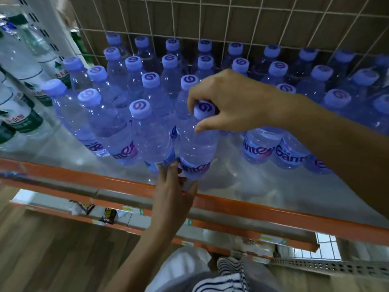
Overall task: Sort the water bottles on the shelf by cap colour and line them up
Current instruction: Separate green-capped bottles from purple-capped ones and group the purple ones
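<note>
The blue-capped bottle (195, 144) stands upright at the shelf (273, 186) front, touching its left neighbour (151, 135), right hand (227, 100) fingers clamped round its neck from above, left hand (172, 192) cupping its base.

Worn on the head, wide-angle. Looks forward and steeply down, from close above, onto the shelf (263, 186). Takes in the wire grid (210, 17) along the top of the frame, the orange front rail (84, 174) slanting across the middle, wooden floor (52, 249) at lower left. Bends straight lines near the edges.
</note>
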